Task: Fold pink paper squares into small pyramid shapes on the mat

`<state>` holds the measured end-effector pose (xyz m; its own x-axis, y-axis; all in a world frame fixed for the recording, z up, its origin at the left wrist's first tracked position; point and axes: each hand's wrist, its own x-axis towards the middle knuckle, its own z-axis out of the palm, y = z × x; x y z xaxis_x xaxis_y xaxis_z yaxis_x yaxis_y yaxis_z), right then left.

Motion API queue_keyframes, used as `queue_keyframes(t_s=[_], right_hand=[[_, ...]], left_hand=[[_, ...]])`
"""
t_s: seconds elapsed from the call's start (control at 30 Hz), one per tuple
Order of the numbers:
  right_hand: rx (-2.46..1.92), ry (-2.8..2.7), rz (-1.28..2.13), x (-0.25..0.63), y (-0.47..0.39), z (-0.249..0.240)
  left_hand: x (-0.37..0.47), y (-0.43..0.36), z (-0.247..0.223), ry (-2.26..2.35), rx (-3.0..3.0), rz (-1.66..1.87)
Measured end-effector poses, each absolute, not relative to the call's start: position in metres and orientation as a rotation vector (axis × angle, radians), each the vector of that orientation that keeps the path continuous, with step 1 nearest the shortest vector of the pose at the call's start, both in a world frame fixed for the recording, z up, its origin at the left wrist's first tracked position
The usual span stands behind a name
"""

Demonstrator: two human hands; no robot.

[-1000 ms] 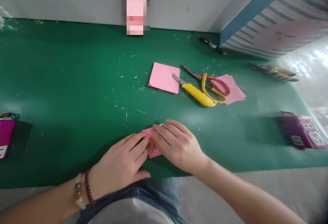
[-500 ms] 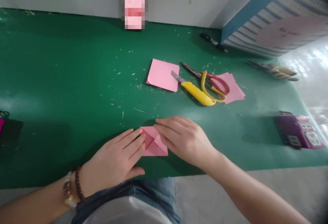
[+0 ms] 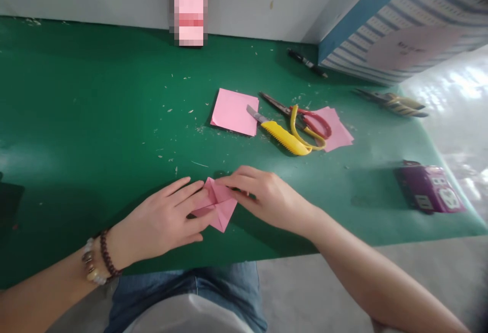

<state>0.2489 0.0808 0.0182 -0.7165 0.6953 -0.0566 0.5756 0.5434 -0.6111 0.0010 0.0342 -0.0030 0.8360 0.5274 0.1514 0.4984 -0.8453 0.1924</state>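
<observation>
"What is the folded sheet (image 3: pixel 225 208) looking like?"
"It is looking like matt paper, creased, and the square stack (image 3: pixel 233 112) is showing the same dull paper."
"And the tabletop (image 3: pixel 95 119)?"
"That is gleaming, smooth and glossy."
"The knife (image 3: pixel 282 136)?"
"Its blade (image 3: pixel 255 114) is showing grey metal; its ridged handle (image 3: pixel 292 143) is looking like plastic. The jeans (image 3: pixel 229 282) are showing denim cloth."

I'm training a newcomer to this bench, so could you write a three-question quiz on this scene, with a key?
1. True or false: the left hand and right hand both touch the folded pink paper.
2. The blade of the yellow-handled knife overlaps: a) the pen; b) the square pink paper stack; c) the pliers.
3. Fill in: bracelets circle the ____ wrist.

Key: 1. true; 2. b; 3. left.
</observation>
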Motion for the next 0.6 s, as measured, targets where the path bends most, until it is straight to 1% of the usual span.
queue_keyframes(t_s=[0.1, 0.3, 0.6], right_hand=[[-1.172, -2.630, 0.764, 0.243, 0.086, 0.020], [-1.220, -2.625, 0.261, 0.230, 0.056, 0.011], [-1.086, -2.642, -0.121, 0.229, 0.052, 0.005]], left_hand=[[0.002, 0.030, -0.006, 0.831, 2.842, 0.313], [0.008, 0.018, -0.009, 0.976, 2.830, 0.369], [0.013, 0.016, -0.008, 1.036, 2.827, 0.418]])
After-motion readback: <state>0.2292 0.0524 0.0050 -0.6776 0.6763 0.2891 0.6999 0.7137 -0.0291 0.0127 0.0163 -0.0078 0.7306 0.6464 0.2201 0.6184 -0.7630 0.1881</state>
